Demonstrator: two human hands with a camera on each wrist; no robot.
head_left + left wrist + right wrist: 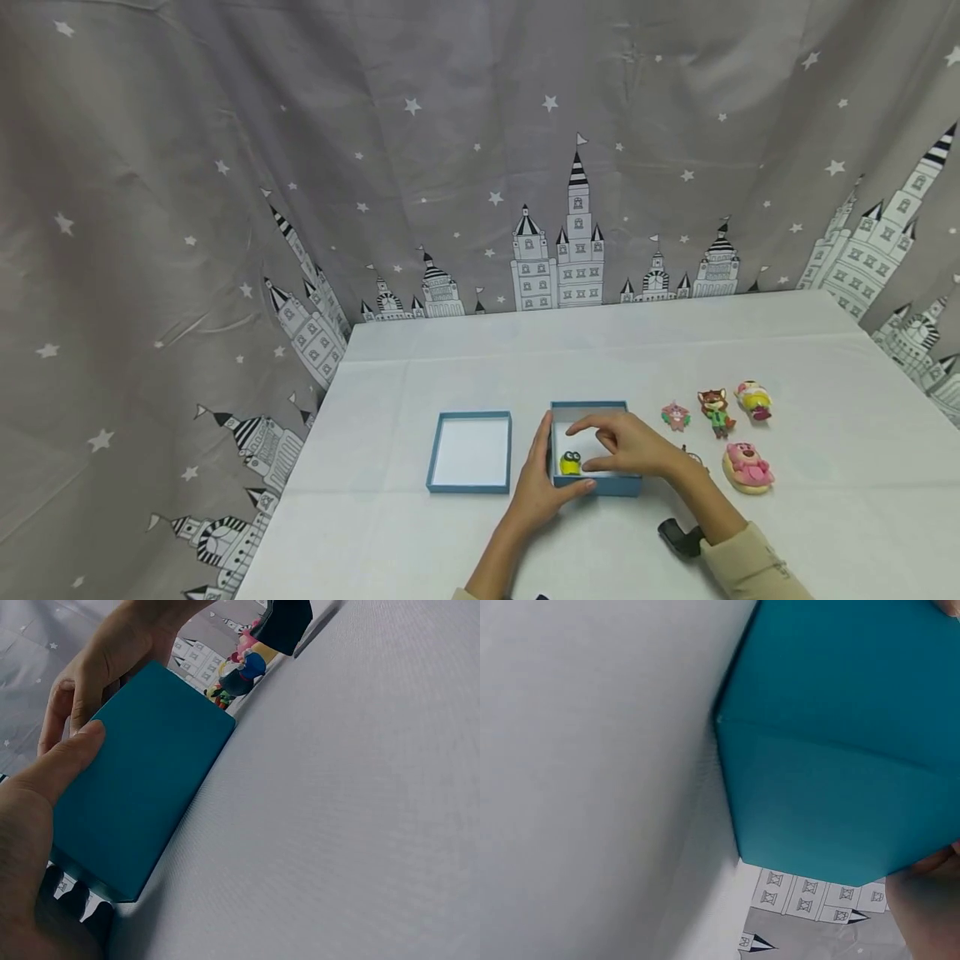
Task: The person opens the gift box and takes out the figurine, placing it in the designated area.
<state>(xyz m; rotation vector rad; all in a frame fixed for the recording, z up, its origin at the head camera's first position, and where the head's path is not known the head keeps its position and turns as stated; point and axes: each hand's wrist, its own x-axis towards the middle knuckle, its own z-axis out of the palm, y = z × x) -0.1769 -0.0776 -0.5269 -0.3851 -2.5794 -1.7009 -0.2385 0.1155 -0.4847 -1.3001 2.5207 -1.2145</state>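
Note:
A blue open box [617, 486] with a pale inside stands on the white table. My left hand [536, 492] holds it at its left front corner, the thumb on the front wall and the fingers along the left side. In the left wrist view that thumb lies against the box's teal wall [150, 780]. Inside, near the left front corner, sits a small yellow figure [570, 464] with big round eyes. My right hand [633, 446] is over the box, thumb and forefinger spread apart, with nothing seen between them. Its thumb tip is close beside the yellow figure.
A shallow blue-rimmed lid [471, 488] lies left of the box. On the right are a pink star-shaped figure [676, 416], a fox figure [717, 412], a yellow-and-white figure [753, 400] and a pink bear [748, 468]. Another small figure is partly hidden behind the right wrist.

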